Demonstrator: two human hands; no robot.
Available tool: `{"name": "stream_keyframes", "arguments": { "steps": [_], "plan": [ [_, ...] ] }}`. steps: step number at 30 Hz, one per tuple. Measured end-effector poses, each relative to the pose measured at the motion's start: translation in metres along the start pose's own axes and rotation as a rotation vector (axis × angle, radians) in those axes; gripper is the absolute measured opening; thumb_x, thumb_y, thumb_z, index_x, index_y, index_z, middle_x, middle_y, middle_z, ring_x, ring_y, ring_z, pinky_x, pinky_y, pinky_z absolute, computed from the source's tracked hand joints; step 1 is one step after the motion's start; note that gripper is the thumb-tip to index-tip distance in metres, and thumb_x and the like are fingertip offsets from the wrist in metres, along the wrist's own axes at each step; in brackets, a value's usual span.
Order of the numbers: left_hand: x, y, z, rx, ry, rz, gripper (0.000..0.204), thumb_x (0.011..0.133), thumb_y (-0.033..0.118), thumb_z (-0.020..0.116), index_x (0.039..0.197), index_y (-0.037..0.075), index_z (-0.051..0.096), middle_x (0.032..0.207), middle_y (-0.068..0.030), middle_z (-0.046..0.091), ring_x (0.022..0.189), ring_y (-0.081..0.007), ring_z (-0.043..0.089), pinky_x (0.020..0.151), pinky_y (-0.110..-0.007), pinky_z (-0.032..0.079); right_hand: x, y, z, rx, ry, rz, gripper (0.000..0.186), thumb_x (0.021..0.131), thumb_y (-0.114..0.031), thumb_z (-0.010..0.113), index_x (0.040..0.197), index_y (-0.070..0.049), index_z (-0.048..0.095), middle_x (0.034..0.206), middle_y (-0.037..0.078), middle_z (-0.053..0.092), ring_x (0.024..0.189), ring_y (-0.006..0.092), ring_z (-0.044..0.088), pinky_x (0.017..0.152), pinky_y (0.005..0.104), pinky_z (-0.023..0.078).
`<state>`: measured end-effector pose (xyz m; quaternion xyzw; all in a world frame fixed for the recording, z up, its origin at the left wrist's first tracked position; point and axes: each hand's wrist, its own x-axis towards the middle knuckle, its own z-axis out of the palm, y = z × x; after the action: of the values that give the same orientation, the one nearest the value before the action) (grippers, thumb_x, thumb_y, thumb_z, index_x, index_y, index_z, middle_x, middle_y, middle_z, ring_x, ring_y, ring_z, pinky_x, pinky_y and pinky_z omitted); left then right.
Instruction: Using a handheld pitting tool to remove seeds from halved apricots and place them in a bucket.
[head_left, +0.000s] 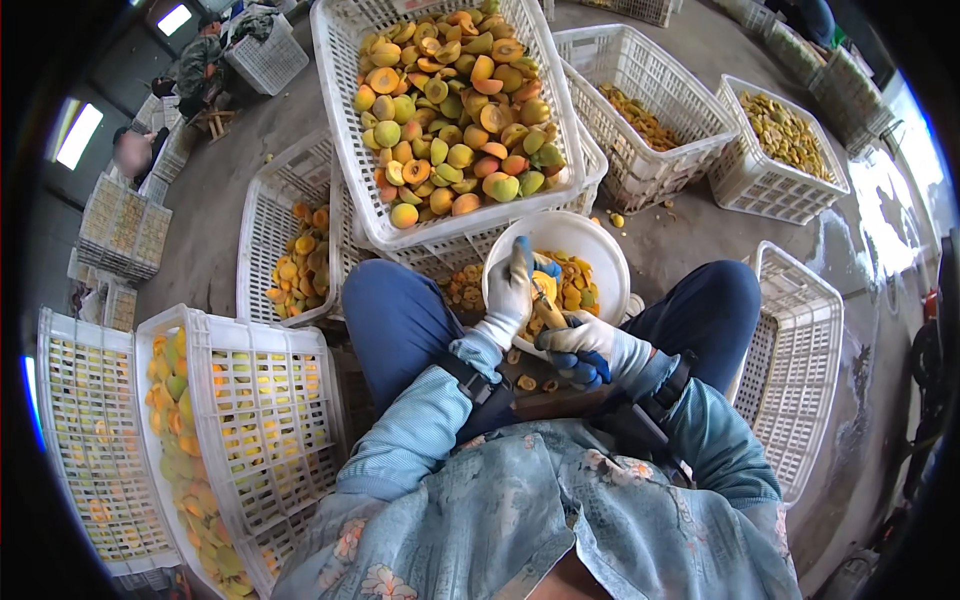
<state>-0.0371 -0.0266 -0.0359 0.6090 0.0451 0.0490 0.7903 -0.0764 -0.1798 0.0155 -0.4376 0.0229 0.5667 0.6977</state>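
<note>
My left hand (512, 288), in a white glove with blue fingertips, is closed round a yellow fruit half (544, 286) that looks like a peach. My right hand (586, 346), gloved the same way, grips a tool with a wooden handle (549, 313). The tool's tip meets the fruit; its blade is mostly hidden. Both hands are over the near side of a round white bucket (614, 262), between my knees. Yellow-orange peelings or cut pieces (575, 283) lie in the bucket.
A white crate (335, 90) heaped with halved fruit stands ahead on another crate. Fruit-filled crates (265, 400) are at my left. Crates of yellow pieces (785, 135) stand far right; another crate (790, 380) is by my right knee. People work at the far left.
</note>
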Motion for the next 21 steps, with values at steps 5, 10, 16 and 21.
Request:
{"name": "stream_keyframes", "arguments": {
  "steps": [5,10,16,21],
  "plan": [
    [0.022,0.006,-0.018,0.102,-0.658,-0.245,0.056,0.092,0.049,0.039,0.074,-0.001,0.058,0.071,-0.0114,0.063,0.062,-0.0199,0.061,0.063,-0.03,0.051,0.003,0.017,-0.01,0.262,-0.179,0.068,0.018,0.087,-0.017,0.057,0.097,-0.003,0.055,0.058,0.001,0.048,0.039,0.0073,0.043,0.03,0.021,0.032],
    [0.003,0.009,0.007,-0.374,-0.143,-0.404,0.064,0.085,0.059,0.043,0.071,-0.002,0.057,0.071,-0.0159,0.062,0.058,-0.0239,0.059,0.054,-0.032,0.05,0.005,0.013,0.0,-0.005,-0.016,-0.127,0.009,0.087,-0.014,0.057,0.084,-0.008,0.051,0.055,0.001,0.049,0.032,0.0104,0.041,0.026,0.0234,0.032],
    [0.01,-0.02,-0.004,-0.541,0.09,-0.527,0.066,0.084,0.062,0.042,0.086,-0.002,0.059,0.077,-0.0158,0.063,0.062,-0.0253,0.062,0.05,-0.034,0.052,0.025,0.023,-0.005,-0.105,0.11,-0.281,0.011,0.083,-0.013,0.062,0.087,-0.008,0.053,0.054,-0.001,0.051,0.037,0.0099,0.047,0.031,0.0221,0.035],
    [0.034,-0.029,-0.015,-0.348,0.303,-0.564,0.062,0.086,0.061,0.04,0.077,0.002,0.058,0.064,-0.0096,0.06,0.052,-0.0218,0.058,0.049,-0.033,0.051,0.008,0.01,0.012,-0.006,-0.049,-0.264,0.008,0.085,-0.011,0.058,0.083,-0.01,0.05,0.051,0.0,0.047,0.033,0.0099,0.042,0.029,0.0224,0.032]
  ]
}}
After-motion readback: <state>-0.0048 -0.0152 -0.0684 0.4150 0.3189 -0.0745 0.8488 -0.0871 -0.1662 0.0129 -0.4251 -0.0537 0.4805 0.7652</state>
